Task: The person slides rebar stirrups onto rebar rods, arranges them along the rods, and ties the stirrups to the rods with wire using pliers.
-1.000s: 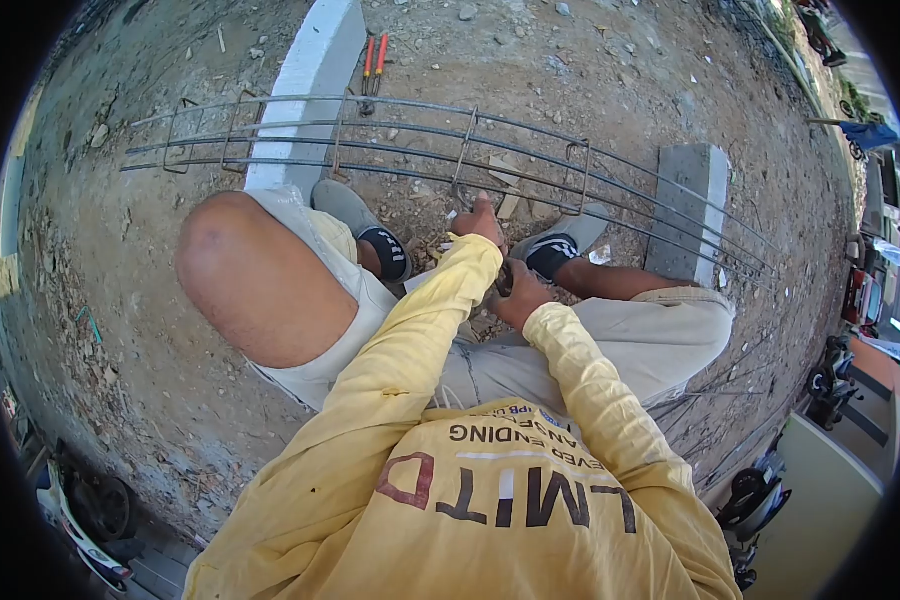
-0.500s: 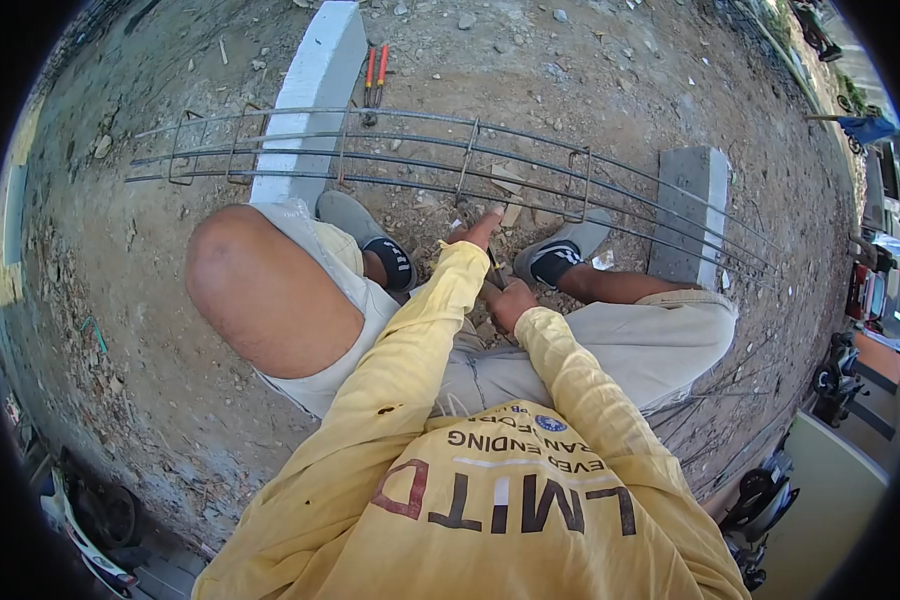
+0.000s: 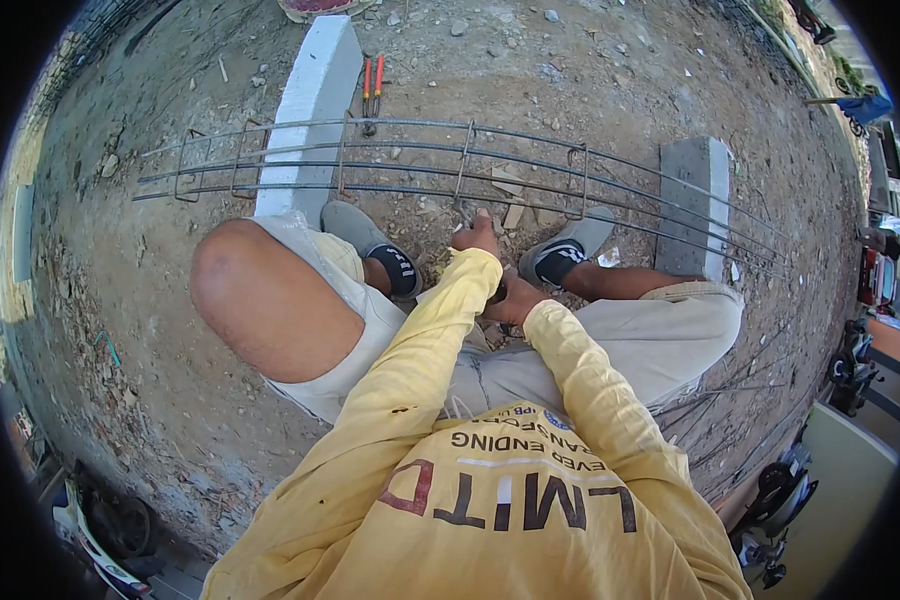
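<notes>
A long rebar cage (image 3: 410,190), made of thin bars with square stirrups, spans two blocks in front of me. Just below its lowest bar is my left hand (image 3: 477,236), closed, thumb uppermost and pointing toward the cage. What its fingers hold is hidden. Nearer my body, my right hand (image 3: 515,303) is curled closed beside my left wrist. Something dark shows at its fingers, too covered to name. Both hands are between my shoes, apart from the red-handled cutting tool (image 3: 372,95) that lies beyond the cage.
The cage rests on a white-topped block (image 3: 310,75) at left and a grey block (image 3: 692,205) at right. Wood scraps (image 3: 512,213) and stones litter the dirt ground. Loose rods (image 3: 725,385) lie by my right knee. Motorcycles (image 3: 770,495) stand at lower right.
My left hand has drawn back slightly from the cage, its thumb shifting left. My right hand is still close by. The view has shifted a little, and a reddish round thing shows at the top edge.
</notes>
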Motion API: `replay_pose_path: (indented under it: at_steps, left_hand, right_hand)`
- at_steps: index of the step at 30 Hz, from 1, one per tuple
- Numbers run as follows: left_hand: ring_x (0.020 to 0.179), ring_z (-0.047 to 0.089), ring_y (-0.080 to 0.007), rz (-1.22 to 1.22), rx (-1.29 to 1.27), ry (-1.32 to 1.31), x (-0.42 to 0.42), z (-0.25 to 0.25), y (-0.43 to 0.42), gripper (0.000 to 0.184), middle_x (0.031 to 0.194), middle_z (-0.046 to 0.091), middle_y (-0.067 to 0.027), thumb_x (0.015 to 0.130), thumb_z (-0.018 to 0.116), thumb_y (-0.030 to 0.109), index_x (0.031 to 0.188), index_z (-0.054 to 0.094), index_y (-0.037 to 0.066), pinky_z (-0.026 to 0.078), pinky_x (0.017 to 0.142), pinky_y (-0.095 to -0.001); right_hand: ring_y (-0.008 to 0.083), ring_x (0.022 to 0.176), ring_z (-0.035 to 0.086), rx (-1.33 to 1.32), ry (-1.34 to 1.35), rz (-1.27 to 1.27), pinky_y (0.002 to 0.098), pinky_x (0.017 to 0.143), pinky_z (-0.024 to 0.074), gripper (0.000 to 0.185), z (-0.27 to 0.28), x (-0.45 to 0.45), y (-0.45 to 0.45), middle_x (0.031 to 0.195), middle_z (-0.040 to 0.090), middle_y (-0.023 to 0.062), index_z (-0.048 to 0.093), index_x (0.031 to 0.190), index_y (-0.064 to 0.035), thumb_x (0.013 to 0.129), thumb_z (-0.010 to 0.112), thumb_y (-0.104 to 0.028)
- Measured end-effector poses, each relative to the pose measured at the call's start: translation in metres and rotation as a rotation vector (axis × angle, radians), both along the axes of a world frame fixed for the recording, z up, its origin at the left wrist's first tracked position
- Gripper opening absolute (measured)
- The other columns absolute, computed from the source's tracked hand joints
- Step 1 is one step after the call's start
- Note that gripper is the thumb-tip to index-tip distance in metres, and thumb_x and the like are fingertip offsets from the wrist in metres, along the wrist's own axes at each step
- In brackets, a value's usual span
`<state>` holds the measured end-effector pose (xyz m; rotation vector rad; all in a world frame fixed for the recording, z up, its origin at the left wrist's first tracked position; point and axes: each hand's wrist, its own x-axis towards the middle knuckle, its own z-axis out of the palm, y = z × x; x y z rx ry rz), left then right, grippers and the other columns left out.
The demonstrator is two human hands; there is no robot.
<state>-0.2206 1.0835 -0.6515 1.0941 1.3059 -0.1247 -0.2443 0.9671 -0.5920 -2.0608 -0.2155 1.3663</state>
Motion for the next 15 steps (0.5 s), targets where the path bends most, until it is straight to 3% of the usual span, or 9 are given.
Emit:
replay_pose_path:
  at_steps: [2,3,6,9,11,14,15]
  left_hand:
    - [0.05,0.057,-0.0358,-0.043,0.432,0.05,0.002,0.013,-0.006,0.055,0.053,0.057,-0.0208,0.081,0.065,0.042,0.057,0.055,-0.006,0.042,0.054,-0.0488]
    - [0.055,0.059,-0.0411,-0.029,0.45,0.053,0.003,0.025,-0.007,0.055,0.051,0.053,-0.0254,0.079,0.066,0.04,0.054,0.054,-0.008,0.043,0.057,-0.0506]
    - [0.065,0.062,-0.0411,-0.127,0.409,0.087,0.0,0.024,-0.008,0.051,0.065,0.061,-0.0271,0.076,0.067,0.042,0.07,0.06,-0.008,0.046,0.063,-0.0491]
    - [0.088,0.062,-0.0463,-0.108,0.405,0.1,-0.005,0.012,-0.014,0.068,0.095,0.064,-0.0318,0.07,0.07,0.051,0.098,0.062,-0.011,0.046,0.077,-0.0504]
    - [0.089,0.062,-0.0441,-0.186,0.359,0.181,-0.009,0.039,-0.009,0.074,0.102,0.063,-0.0303,0.067,0.073,0.051,0.107,0.058,-0.01,0.046,0.078,-0.0495]
    - [0.088,0.061,-0.0394,-0.235,0.082,0.292,-0.008,0.064,0.016,0.076,0.103,0.063,-0.0275,0.065,0.075,0.051,0.109,0.057,-0.009,0.046,0.08,-0.0477]
    - [0.087,0.061,-0.0376,-0.24,-0.042,0.323,-0.006,0.065,0.024,0.075,0.101,0.064,-0.0265,0.065,0.076,0.051,0.109,0.058,-0.008,0.046,0.08,-0.047]
  right_hand:
    - [0.0405,0.11,0.057,-0.144,-0.206,-0.003,0.0441,0.092,0.0455,0.066,0.01,-0.019,0.014,0.118,0.059,0.0277,0.046,0.124,0.0025,0.076,0.07,-0.035]
    - [0.0423,0.111,0.056,-0.132,-0.245,-0.098,0.0458,0.09,0.0462,0.062,0.002,-0.028,0.019,0.119,0.056,0.0298,0.046,0.127,-0.0008,0.08,0.066,-0.037]
    - [0.042,0.107,0.058,0.023,-0.451,0.065,0.0462,0.089,0.0465,0.06,-0.068,-0.045,0.002,0.116,0.059,0.0267,0.052,0.125,-0.0044,0.08,0.064,-0.044]
    - [0.041,0.101,0.061,-0.068,-0.356,0.166,0.046,0.088,0.0473,0.057,-0.051,-0.034,0.005,0.107,0.064,0.0227,0.058,0.119,-0.0063,0.081,0.062,-0.048]
    - [0.039,0.095,0.063,-0.012,-0.194,0.212,0.0441,0.086,0.0484,0.055,-0.061,-0.018,-0.005,0.101,0.066,0.0214,0.061,0.115,-0.006,0.082,0.06,-0.05]
    - [0.031,0.075,0.067,0.222,0.339,-0.029,0.0414,0.07,0.0532,0.043,-0.017,-0.006,-0.008,0.086,0.068,0.0181,0.063,0.107,0.0001,0.084,0.064,-0.036]
    - [0.0289,0.072,0.067,0.253,0.623,-0.243,0.0409,0.066,0.0537,0.04,0.003,-0.002,-0.003,0.084,0.068,0.0172,0.064,0.105,0.0012,0.084,0.065,-0.033]
